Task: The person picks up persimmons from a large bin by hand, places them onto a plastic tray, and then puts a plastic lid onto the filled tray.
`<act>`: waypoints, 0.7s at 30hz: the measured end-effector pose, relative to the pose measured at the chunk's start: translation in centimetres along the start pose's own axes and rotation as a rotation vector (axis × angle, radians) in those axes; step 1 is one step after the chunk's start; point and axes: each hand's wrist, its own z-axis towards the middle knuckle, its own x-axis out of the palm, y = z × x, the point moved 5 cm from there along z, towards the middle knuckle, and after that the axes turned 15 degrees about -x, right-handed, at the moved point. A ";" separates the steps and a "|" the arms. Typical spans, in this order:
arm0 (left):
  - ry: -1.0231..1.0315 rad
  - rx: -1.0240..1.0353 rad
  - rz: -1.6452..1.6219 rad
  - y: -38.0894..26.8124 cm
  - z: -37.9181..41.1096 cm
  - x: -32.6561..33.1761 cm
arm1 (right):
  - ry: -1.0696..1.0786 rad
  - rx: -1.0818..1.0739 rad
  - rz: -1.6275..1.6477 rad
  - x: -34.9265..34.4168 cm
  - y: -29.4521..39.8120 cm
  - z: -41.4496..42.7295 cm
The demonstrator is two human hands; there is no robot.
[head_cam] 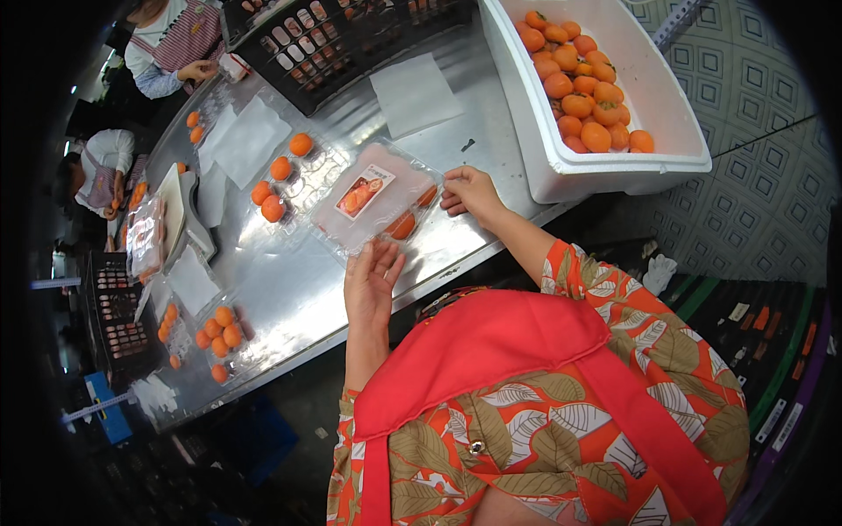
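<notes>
A clear plastic clamshell pack (378, 197) lies on the metal table before me, lid down over a white sheet, with orange fruit showing along its near edge. A printed label (364, 191) with a fruit picture sits on its lid. My left hand (373, 279) is at the pack's near left corner, palm up, fingertips against the plastic. At the right corner is my right hand (472, 197), its fingers curled by the pack's edge; whether they grip it is unclear. Left of the pack, several persimmons (281, 168) sit in an open clear tray.
A white foam box (631, 164) of persimmons (577, 105) stands at the right. Behind are a black crate (316, 98) and white sheets (416, 95). Further left lie more sheets, fruit trays (222, 332) and another black crate (108, 309). Two people work across the table.
</notes>
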 end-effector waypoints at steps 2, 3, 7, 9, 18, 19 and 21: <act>-0.009 0.004 -0.016 0.3 0.3 0.3 | 0.044 -0.039 -0.027 -0.5 -0.3 1.0; 0.000 0.001 -0.033 0.6 0.5 0.2 | 0.061 -0.007 -0.014 -0.5 -0.3 1.1; 0.062 -0.047 -0.127 2.4 0.6 2.0 | 0.157 0.115 0.031 -0.4 0.1 1.2; 0.069 -0.031 -0.086 2.8 0.6 3.1 | 0.216 0.146 0.014 -0.3 0.5 1.2; -0.003 -0.060 -0.071 3.9 4.6 4.2 | 0.311 0.118 -0.080 -0.7 0.5 1.1; -0.005 -0.030 -0.057 3.8 4.8 4.4 | 0.313 0.111 -0.092 -0.7 0.5 1.1; -0.009 0.031 -0.029 3.6 5.0 4.7 | 0.305 0.115 -0.102 -0.7 0.5 1.0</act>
